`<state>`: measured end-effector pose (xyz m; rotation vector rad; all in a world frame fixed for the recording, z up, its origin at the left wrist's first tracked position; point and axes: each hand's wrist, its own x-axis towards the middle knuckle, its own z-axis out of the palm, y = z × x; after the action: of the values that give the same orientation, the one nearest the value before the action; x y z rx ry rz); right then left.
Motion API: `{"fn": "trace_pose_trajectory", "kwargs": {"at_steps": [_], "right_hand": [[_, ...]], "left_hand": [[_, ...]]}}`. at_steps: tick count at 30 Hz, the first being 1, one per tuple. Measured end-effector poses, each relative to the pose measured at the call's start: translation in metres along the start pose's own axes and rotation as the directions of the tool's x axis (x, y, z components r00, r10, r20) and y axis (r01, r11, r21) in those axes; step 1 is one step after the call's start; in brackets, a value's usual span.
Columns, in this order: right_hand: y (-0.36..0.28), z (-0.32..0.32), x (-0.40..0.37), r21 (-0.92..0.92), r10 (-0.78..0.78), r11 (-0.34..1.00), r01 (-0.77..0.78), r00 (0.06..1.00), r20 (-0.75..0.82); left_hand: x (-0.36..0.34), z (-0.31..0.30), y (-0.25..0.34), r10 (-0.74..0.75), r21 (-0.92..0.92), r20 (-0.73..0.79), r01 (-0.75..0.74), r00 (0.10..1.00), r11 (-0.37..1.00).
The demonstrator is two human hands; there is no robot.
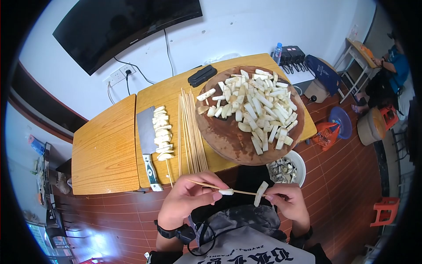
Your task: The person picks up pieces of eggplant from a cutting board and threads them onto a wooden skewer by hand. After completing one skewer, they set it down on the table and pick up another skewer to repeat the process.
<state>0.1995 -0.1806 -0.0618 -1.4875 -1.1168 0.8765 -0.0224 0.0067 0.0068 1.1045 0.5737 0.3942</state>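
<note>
My left hand (195, 196) is closed around a thin wooden skewer (241, 192), with one pale vegetable piece (226, 192) threaded on it by my fingertips. At the skewer's other end, my right hand (288, 200) pinches a second pale vegetable strip (261, 193), which sits across the stick. Both hands are held above my lap, in front of the table edge. A round wooden cutting board (220, 143) bears a heap of cut vegetable strips (259, 103), pale and resembling peeled eggplant. Left of it lie a bundle of bare skewers (190, 136) and a loaded skewer (162, 134).
A cleaver (147, 141) lies beside the loaded skewer, its handle at the table's front edge. A black case (202, 75) rests behind the board. Below right stands a white bucket (300, 165) holding scraps. A person (393, 66) sits at the far right.
</note>
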Motion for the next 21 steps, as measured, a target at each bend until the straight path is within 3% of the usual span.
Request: {"fn": "trace_pose_trajectory", "kwargs": {"at_steps": [12, 18, 21], "right_hand": [[0.003, 0.001, 0.000, 0.006, 0.003, 1.000, -0.003, 1.000, -0.003], [0.003, 0.001, -0.001, 0.023, 0.021, 1.000, -0.021, 1.000, -0.001], [0.004, -0.001, -0.002, 0.053, 0.014, 0.998, -0.014, 1.000, -0.003]], "left_hand": [[0.002, -0.005, -0.012, -0.014, -0.074, 0.022, 0.016, 1.000, 0.997], [0.003, -0.010, -0.015, -0.017, -0.234, 0.143, 0.050, 0.990, 0.971], [0.002, -0.005, -0.010, -0.045, -0.308, 0.114, 0.079, 0.992, 0.948]]}}
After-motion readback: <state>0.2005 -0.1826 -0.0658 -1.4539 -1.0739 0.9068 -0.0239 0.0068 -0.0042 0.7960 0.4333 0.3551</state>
